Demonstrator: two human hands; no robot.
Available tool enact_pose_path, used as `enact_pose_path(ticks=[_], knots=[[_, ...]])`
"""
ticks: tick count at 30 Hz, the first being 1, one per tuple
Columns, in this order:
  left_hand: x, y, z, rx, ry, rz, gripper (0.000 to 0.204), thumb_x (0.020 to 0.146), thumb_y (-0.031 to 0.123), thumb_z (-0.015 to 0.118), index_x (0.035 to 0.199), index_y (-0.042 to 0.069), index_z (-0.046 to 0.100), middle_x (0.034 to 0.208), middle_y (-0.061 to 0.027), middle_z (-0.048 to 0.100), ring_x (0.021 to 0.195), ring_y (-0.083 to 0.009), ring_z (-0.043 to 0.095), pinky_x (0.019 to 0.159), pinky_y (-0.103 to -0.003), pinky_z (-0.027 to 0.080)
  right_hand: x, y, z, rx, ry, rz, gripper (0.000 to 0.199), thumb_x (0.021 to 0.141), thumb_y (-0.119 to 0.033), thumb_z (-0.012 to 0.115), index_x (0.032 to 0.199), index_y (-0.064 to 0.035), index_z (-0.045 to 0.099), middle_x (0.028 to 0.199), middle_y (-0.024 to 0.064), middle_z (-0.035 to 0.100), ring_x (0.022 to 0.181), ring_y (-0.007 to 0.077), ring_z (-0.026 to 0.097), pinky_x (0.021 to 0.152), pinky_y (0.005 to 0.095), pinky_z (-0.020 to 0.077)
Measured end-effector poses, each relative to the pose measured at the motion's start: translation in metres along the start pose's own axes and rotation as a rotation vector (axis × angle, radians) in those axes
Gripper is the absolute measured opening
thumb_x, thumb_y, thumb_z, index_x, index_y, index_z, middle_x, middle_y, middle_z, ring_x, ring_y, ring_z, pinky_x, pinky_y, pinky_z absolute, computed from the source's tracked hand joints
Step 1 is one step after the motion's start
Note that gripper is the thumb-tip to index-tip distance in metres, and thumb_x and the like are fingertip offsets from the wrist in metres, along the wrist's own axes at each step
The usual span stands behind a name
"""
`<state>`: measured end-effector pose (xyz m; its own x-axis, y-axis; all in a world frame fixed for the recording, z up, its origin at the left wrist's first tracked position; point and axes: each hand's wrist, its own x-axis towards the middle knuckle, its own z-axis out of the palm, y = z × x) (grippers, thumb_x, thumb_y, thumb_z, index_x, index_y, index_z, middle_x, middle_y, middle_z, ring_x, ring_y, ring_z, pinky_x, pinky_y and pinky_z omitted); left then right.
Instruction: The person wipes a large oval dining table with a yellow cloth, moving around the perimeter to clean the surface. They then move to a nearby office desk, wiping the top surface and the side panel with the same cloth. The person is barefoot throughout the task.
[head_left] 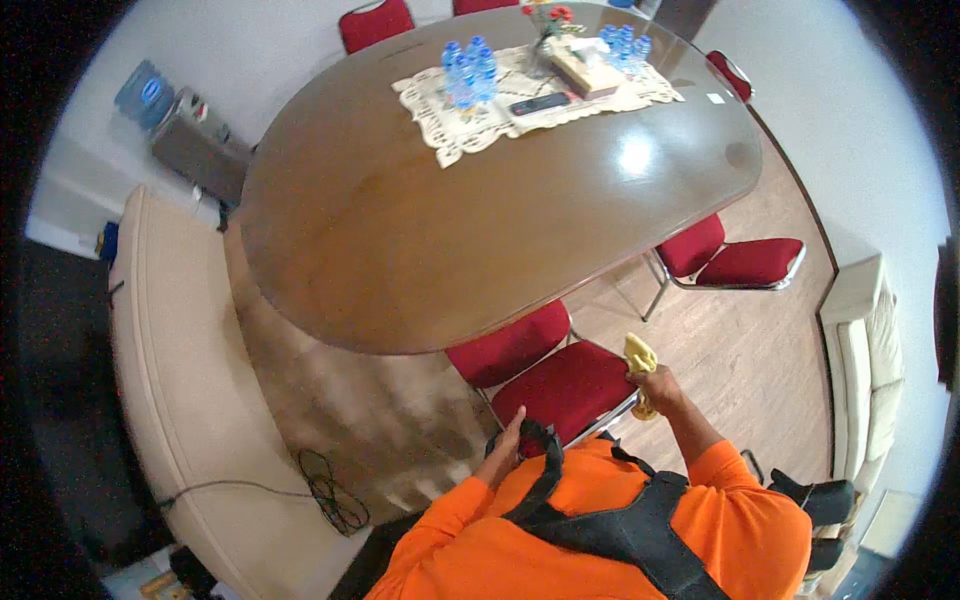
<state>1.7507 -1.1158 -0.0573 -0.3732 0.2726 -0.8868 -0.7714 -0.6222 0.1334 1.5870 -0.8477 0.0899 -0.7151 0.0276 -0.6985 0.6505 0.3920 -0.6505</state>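
My right hand (657, 388) is closed round a crumpled yellow cloth (640, 354), whose ends stick out above and below the fist. It is at the right edge of a red padded chair (572, 388) with a metal frame. By the left side of that seat, beside a black strap, my left hand (508, 442) has a finger stretched out; its other fingers are partly hidden. I see nothing held in it, and whether it touches the chair is unclear. The chair's backrest (515, 345) faces the edge of a large brown oval table (400, 240).
A lace runner (440, 140) bears water bottles (468, 75), a tissue box (588, 75), a dark remote (540, 104) and flowers. Another red chair (750, 262) stands right. A beige sofa (190, 330) and coiled cable (335, 500) lie left; a cream sofa (860, 370) lines the right wall.
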Motion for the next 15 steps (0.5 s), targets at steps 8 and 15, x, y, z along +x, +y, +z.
enact_pose_path(ticks=[8,15], knots=[[0.056,-0.030,-0.005,0.148,0.075,-0.009,0.045,0.092,0.050,0.055,0.101,0.007,0.062,0.084,-0.0070,0.065,0.072,-0.0205,0.062,0.066,-0.037,0.053,0.002,0.029,-0.039,0.111,0.130,0.007,0.026,0.077,-0.007,0.071,0.101,0.0022,0.065,0.085,0.0040,0.064,0.074,0.0157,0.059,0.069,0.0336,0.0491],[0.049,0.026,0.093,0.237,0.250,-0.032,0.049,0.079,0.061,0.065,0.097,0.015,0.061,0.098,-0.0059,0.063,0.085,-0.0205,0.061,0.069,-0.041,0.052,0.055,0.051,-0.093,0.243,0.218,-0.010,0.025,0.076,-0.004,0.067,0.100,0.0040,0.064,0.085,0.0067,0.064,0.073,0.0170,0.060,0.065,0.0330,0.0486]])
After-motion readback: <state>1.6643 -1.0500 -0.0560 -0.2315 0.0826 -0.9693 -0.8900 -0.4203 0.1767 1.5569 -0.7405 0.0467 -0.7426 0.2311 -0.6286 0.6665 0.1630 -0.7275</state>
